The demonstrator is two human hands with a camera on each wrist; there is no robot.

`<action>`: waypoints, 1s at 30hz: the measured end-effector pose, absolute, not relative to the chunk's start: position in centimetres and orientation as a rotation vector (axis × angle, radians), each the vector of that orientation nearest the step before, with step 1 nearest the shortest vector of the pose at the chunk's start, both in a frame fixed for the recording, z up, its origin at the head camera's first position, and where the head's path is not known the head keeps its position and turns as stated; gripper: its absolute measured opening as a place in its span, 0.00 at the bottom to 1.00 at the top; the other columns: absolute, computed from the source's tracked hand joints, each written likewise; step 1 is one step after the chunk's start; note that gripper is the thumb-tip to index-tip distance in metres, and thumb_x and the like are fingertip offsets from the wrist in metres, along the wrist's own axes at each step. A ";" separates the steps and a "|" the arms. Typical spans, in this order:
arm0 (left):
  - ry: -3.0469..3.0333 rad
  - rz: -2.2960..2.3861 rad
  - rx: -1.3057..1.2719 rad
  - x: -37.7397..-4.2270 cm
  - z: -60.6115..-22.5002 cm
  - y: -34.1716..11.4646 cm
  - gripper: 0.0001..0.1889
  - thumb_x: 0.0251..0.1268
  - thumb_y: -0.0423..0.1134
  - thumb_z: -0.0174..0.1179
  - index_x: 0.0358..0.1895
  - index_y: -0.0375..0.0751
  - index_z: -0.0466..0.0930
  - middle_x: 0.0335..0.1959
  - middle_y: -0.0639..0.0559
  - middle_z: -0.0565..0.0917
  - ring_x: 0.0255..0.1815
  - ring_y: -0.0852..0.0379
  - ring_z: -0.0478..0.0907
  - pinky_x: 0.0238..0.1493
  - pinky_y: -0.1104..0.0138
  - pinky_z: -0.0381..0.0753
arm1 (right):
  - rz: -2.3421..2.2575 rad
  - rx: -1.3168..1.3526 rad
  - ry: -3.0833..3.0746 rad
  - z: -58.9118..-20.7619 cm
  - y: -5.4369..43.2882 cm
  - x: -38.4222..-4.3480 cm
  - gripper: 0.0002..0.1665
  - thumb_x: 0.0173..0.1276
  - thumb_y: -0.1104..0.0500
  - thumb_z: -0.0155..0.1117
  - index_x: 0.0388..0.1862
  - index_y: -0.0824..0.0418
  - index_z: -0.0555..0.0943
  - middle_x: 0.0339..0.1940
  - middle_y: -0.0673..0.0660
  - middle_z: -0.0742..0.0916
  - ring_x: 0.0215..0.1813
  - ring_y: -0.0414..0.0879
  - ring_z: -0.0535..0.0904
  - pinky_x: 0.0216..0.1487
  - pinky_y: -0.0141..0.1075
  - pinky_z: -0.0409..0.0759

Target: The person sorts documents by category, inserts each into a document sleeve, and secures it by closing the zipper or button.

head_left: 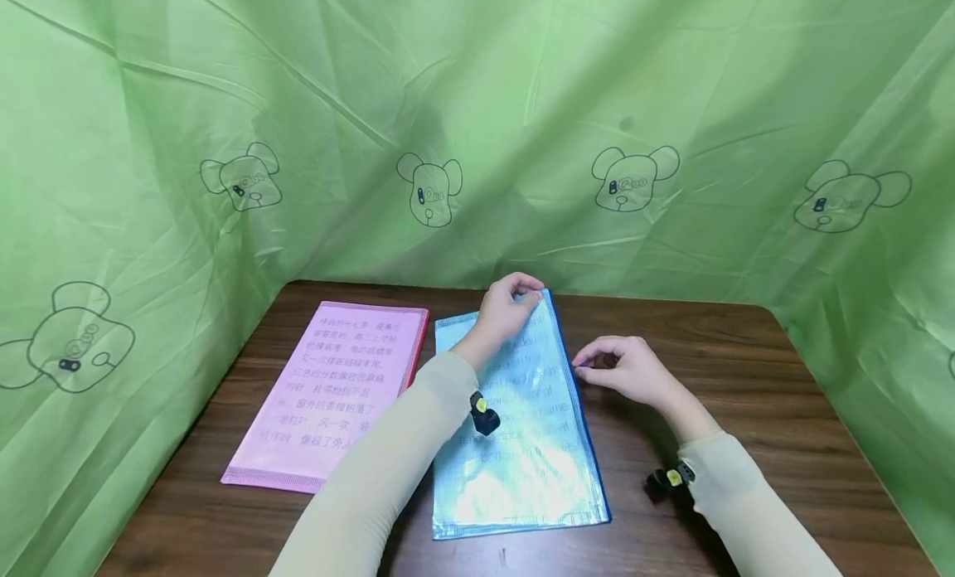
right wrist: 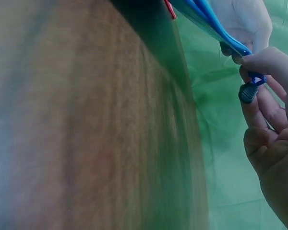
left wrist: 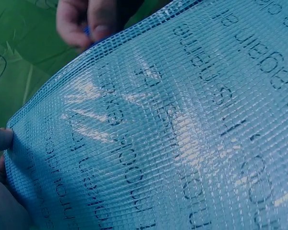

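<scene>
A blue mesh zipper pouch (head_left: 515,453) lies lengthwise on the table, and printed text shows through its glossy face (left wrist: 149,139). At its far right corner my left hand (head_left: 511,307) pinches the edge between thumb and fingers. Beside the pouch's right edge, my right hand (head_left: 630,368) pinches the blue zipper pull (right wrist: 249,91) with thumb and fingers. The right wrist view shows the pull dangling from the zipper at the fingertips. My left forearm crosses over the pouch and hides part of it.
To the left lies a pink zipper pouch (head_left: 321,386) with a printed sheet showing through, its lower right part behind my left sleeve. The brown wooden table (head_left: 716,353) ends at a green curtain (head_left: 522,146) behind and at both sides.
</scene>
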State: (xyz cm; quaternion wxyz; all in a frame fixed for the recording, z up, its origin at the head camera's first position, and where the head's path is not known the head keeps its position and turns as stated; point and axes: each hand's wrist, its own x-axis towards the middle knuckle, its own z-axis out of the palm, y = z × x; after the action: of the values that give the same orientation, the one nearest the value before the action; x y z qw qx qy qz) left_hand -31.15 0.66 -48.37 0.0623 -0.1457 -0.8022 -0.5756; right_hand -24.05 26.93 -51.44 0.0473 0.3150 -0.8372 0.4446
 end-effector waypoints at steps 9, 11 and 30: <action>-2.280 -1.783 -0.377 -32.0 -47.4 -1.1 0.06 0.80 0.33 0.65 0.53 0.42 0.89 0.43 0.51 0.87 0.47 0.55 0.80 0.56 0.60 0.77 | 1.142 1.117 -2.654 -51.0 28.4 -20.7 0.14 0.67 0.66 0.81 0.43 0.46 0.93 0.42 0.40 0.92 0.46 0.37 0.88 0.48 0.38 0.88; -2.264 -1.781 -0.370 -32.2 -47.3 -1.5 0.06 0.79 0.33 0.66 0.52 0.41 0.89 0.43 0.50 0.87 0.46 0.55 0.80 0.53 0.61 0.77 | 1.093 1.145 -2.673 -51.0 28.8 -20.1 0.15 0.67 0.66 0.81 0.43 0.46 0.93 0.43 0.39 0.92 0.47 0.36 0.88 0.48 0.38 0.89; -2.153 -1.797 -0.173 -33.2 -46.2 -4.3 0.07 0.78 0.31 0.66 0.52 0.37 0.89 0.48 0.47 0.88 0.52 0.53 0.81 0.57 0.62 0.78 | 1.252 1.343 -2.594 -51.4 31.9 -15.9 0.20 0.63 0.71 0.81 0.42 0.46 0.90 0.39 0.42 0.90 0.40 0.41 0.86 0.39 0.39 0.87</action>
State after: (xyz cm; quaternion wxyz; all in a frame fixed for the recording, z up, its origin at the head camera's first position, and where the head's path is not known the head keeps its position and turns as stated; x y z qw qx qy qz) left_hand -33.22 -4.31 -46.20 0.1653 -0.0608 -0.7558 -0.6307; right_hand -15.91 31.88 -51.39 -0.0181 0.4224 -0.8162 0.3938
